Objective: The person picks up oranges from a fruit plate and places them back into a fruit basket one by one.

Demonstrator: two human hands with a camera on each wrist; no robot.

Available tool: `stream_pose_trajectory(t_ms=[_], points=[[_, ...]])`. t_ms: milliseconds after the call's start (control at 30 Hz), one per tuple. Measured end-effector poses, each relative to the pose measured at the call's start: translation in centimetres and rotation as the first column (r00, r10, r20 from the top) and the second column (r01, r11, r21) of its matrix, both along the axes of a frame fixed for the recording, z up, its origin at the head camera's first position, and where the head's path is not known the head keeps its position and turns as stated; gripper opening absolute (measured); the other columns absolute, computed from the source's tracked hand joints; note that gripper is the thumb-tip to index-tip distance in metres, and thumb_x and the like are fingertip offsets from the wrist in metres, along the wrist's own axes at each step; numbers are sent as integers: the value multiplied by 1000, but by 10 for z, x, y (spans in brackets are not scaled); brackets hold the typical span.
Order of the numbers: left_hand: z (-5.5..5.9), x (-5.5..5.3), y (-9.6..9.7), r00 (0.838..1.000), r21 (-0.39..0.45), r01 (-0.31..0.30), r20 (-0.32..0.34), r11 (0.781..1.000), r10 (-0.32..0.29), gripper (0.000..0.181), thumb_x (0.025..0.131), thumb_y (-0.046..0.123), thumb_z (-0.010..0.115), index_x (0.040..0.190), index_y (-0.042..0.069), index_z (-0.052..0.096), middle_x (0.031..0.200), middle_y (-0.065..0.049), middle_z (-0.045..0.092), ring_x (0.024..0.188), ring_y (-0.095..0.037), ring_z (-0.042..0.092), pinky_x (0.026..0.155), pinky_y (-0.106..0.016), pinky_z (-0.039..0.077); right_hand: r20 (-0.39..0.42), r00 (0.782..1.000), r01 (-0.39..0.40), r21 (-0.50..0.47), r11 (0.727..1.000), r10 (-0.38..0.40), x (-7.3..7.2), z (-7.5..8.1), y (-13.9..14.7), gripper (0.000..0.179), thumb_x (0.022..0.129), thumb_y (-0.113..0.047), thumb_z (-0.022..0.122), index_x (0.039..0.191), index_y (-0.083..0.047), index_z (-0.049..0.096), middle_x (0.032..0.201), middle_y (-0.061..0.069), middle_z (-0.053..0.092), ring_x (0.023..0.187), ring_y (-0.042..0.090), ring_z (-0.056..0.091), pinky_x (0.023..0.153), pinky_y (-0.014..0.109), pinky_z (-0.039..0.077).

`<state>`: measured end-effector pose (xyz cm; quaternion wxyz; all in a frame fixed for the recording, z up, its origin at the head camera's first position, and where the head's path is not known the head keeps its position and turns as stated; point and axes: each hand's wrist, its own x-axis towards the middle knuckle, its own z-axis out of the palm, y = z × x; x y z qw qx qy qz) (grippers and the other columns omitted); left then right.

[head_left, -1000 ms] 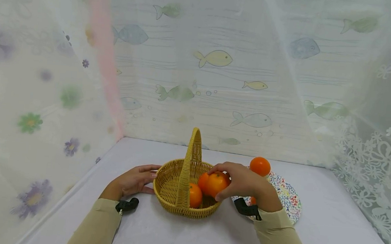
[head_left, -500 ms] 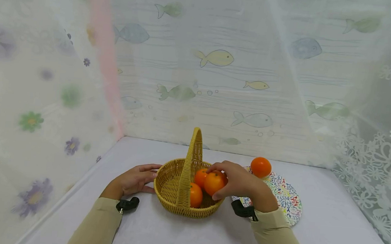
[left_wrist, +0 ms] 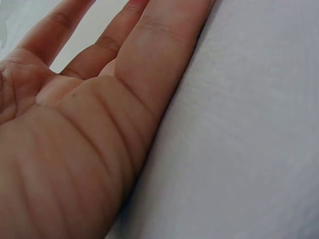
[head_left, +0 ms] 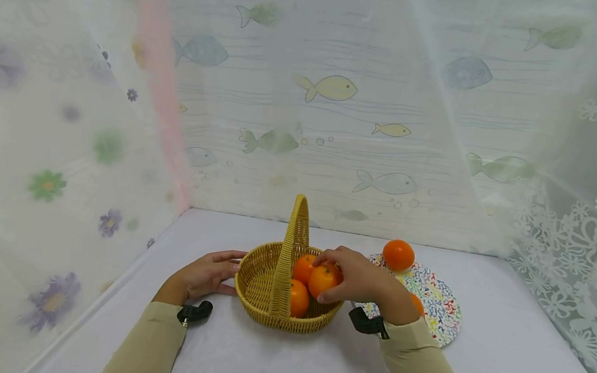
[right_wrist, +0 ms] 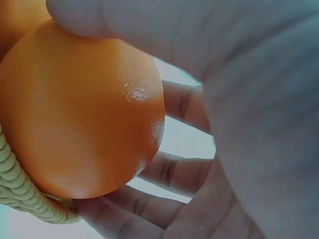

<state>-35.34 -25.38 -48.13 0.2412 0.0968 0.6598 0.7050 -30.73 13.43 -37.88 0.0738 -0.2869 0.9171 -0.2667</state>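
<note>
A yellow wicker basket (head_left: 258, 286) with a tall arched handle stands mid-table. My right hand (head_left: 359, 281) grips an orange (head_left: 324, 280) inside the basket's right half; in the right wrist view the thumb and fingers curl round this orange (right_wrist: 84, 114), close by the woven rim (right_wrist: 25, 184). Two more oranges lie in the same half, one behind (head_left: 304, 267) and one nearer the handle (head_left: 297, 299). My left hand (head_left: 205, 276) rests on the table with straight fingertips touching the basket's left side. In the left wrist view the left palm (left_wrist: 75, 129) lies along the white cloth.
Right of the basket is a round plate (head_left: 439, 305) with a multicoloured pattern. It carries one orange (head_left: 398, 255) at its back edge and another (head_left: 417, 304) partly hidden behind my right wrist. A curtain with fish drawings (head_left: 328, 153) hangs behind the table.
My right hand has moved slightly left and down with its orange, deeper into the basket. The orange behind it has shifted left toward the handle. My left hand stays put.
</note>
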Motion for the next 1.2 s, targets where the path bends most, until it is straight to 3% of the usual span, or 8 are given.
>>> stream_pose_trajectory(t_ms=[633, 833, 967, 1200], points=[[-1, -1, 0, 1000, 12, 0, 3, 1000, 0, 57, 103, 16, 64, 156, 10, 44, 145, -6, 62, 121, -22, 67, 96, -55, 59, 6, 1000, 10, 0, 1000, -10, -3, -7, -5, 59, 70, -34, 96, 120, -25, 66, 113, -8, 65, 100, 17, 58, 87, 38, 54], [-4, -1, -3, 1000, 18, 23, -8, 1000, -23, 60, 104, 16, 63, 158, 8, 39, 147, -8, 59, 121, -21, 67, 96, -54, 59, 26, 1000, 0, 11, 1000, 0, -3, -9, -7, 57, 72, -32, 96, 119, -24, 65, 114, -8, 65, 102, 17, 58, 92, 41, 55], [-4, -1, -3, 999, 24, 38, -14, 999, -38, 60, 105, 16, 61, 159, 6, 37, 150, -8, 57, 122, -21, 66, 97, -54, 58, 15, 1000, -4, 22, 1000, 3, -3, -9, -6, 57, 71, -32, 96, 118, -24, 66, 112, -8, 65, 99, 17, 58, 89, 39, 55], [-2, -1, -1, 1000, 6, 15, -6, 1000, -15, 59, 104, 17, 63, 158, 9, 41, 150, -8, 58, 123, -22, 66, 97, -55, 58, 9, 1000, 8, 42, 999, -9, -2, -7, -7, 58, 70, -32, 96, 119, -25, 66, 113, -7, 66, 98, 17, 59, 87, 39, 54]])
